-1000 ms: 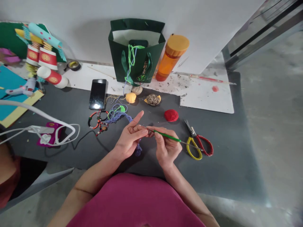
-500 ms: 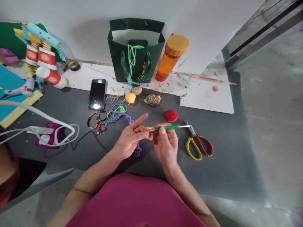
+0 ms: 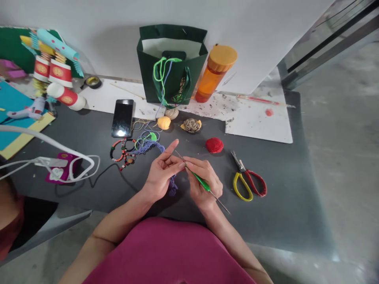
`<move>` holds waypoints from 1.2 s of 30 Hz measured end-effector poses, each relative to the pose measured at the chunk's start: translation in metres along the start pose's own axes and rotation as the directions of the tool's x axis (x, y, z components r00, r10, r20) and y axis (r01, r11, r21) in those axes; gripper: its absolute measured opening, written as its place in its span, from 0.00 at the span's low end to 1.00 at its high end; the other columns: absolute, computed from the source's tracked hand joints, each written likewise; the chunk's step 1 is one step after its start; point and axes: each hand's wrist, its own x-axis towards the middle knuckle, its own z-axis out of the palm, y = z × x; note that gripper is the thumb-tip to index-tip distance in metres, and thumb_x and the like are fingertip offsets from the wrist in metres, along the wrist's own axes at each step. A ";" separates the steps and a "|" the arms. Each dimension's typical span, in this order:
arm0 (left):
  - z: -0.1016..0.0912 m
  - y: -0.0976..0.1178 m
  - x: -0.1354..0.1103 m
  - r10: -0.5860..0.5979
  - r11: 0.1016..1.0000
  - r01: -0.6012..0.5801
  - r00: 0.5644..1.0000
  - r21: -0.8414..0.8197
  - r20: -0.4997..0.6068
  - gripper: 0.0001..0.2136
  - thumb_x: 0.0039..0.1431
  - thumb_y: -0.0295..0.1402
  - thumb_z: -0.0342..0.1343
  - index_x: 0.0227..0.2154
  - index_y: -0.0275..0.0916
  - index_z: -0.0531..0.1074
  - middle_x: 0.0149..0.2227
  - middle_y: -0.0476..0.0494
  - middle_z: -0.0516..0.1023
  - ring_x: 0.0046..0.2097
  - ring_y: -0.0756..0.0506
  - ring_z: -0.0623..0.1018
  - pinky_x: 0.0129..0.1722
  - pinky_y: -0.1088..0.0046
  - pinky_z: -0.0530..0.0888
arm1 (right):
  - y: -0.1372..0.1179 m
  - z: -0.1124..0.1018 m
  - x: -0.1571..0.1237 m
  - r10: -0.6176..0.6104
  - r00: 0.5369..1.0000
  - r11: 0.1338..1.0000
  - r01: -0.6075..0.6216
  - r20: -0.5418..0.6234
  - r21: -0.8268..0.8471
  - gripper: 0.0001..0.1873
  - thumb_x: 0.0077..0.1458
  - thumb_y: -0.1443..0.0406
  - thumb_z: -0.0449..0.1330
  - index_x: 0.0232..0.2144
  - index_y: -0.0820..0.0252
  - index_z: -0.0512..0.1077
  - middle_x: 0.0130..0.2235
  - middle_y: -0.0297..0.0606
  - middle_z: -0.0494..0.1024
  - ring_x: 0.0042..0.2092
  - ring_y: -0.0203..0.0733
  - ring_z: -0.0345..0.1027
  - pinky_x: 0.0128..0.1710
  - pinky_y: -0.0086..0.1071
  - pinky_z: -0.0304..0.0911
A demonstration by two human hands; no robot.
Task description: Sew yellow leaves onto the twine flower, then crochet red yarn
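A crochet hook (image 3: pixel 203 182) with a green handle and metal ends slants through my right hand (image 3: pixel 204 183), its fingers closed round the handle. One end of the hook points up-left at the fingertips of my left hand (image 3: pixel 160 175). My left thumb pinches against the curled fingers while the index finger sticks out. Purple crocheted yarn (image 3: pixel 147 146) runs behind my left hand and hangs out below it; the part at the fingertips is hidden. Right of my hands sit a red yarn ball (image 3: pixel 214 145) and scissors (image 3: pixel 244 177) with yellow and red handles.
Behind my hands stand a dark green paper bag (image 3: pixel 170 83) and an orange bottle (image 3: pixel 214 75). A phone (image 3: pixel 122 118), beaded bracelets (image 3: pixel 120 152), a yellow yarn ball (image 3: pixel 164 123) and a flower-like piece (image 3: pixel 192 125) lie on the table. White cables (image 3: pixel 59 144) cross at left.
The hook has swung from lying nearly level to slanting, its far end now down by my right wrist. My right hand has turned over it. My left hand stays nearly in place.
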 end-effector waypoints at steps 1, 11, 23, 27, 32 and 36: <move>0.000 0.000 0.000 -0.016 1.000 0.016 1.000 -0.005 0.008 0.31 0.45 0.28 0.75 0.56 0.43 0.77 0.23 0.58 0.76 0.28 0.56 0.74 0.34 0.79 0.71 | 0.000 0.001 -0.001 0.008 1.000 1.000 -0.008 -0.013 -0.006 0.10 0.61 0.70 0.63 0.42 0.49 0.79 0.43 0.38 0.87 0.39 0.45 0.83 0.37 0.41 0.77; -0.002 0.006 0.002 -0.080 0.997 0.080 0.996 0.011 0.032 0.30 0.46 0.27 0.73 0.55 0.41 0.78 0.24 0.57 0.76 0.29 0.55 0.76 0.38 0.75 0.72 | 0.002 -0.001 -0.007 0.423 0.894 0.901 -0.397 -0.148 0.174 0.06 0.68 0.59 0.57 0.40 0.53 0.71 0.34 0.34 0.82 0.25 0.36 0.75 0.25 0.32 0.68; 0.001 0.003 0.000 -0.082 0.997 0.080 0.991 0.022 0.105 0.23 0.45 0.31 0.76 0.47 0.48 0.83 0.32 0.51 0.83 0.33 0.53 0.76 0.40 0.73 0.72 | 0.003 0.007 0.000 0.575 0.815 0.681 -0.527 0.076 0.508 0.08 0.63 0.56 0.64 0.38 0.54 0.74 0.31 0.33 0.85 0.26 0.37 0.76 0.25 0.31 0.70; 0.001 0.002 0.000 -0.048 0.998 0.045 0.995 0.039 0.085 0.21 0.47 0.36 0.75 0.46 0.44 0.83 0.37 0.47 0.85 0.36 0.51 0.78 0.41 0.73 0.73 | 0.005 0.003 -0.003 0.508 0.861 0.784 -0.475 0.026 0.400 0.05 0.66 0.60 0.61 0.39 0.54 0.75 0.32 0.33 0.85 0.27 0.36 0.77 0.26 0.30 0.69; 0.000 0.000 0.001 -0.012 1.000 0.012 1.000 0.015 0.002 0.25 0.44 0.30 0.75 0.49 0.44 0.82 0.28 0.54 0.81 0.31 0.55 0.76 0.36 0.77 0.71 | 0.003 -0.001 -0.002 0.161 0.987 0.978 -0.162 0.021 0.130 0.11 0.65 0.71 0.60 0.46 0.52 0.77 0.43 0.38 0.87 0.36 0.39 0.81 0.36 0.36 0.75; -0.001 0.001 0.002 -0.072 0.997 0.072 0.997 -0.016 0.011 0.32 0.45 0.28 0.75 0.56 0.42 0.77 0.23 0.59 0.75 0.27 0.56 0.72 0.32 0.79 0.68 | -0.001 0.001 -0.003 0.020 1.000 0.999 -0.019 -0.019 0.042 0.14 0.61 0.74 0.64 0.45 0.51 0.79 0.44 0.39 0.87 0.41 0.44 0.82 0.38 0.39 0.76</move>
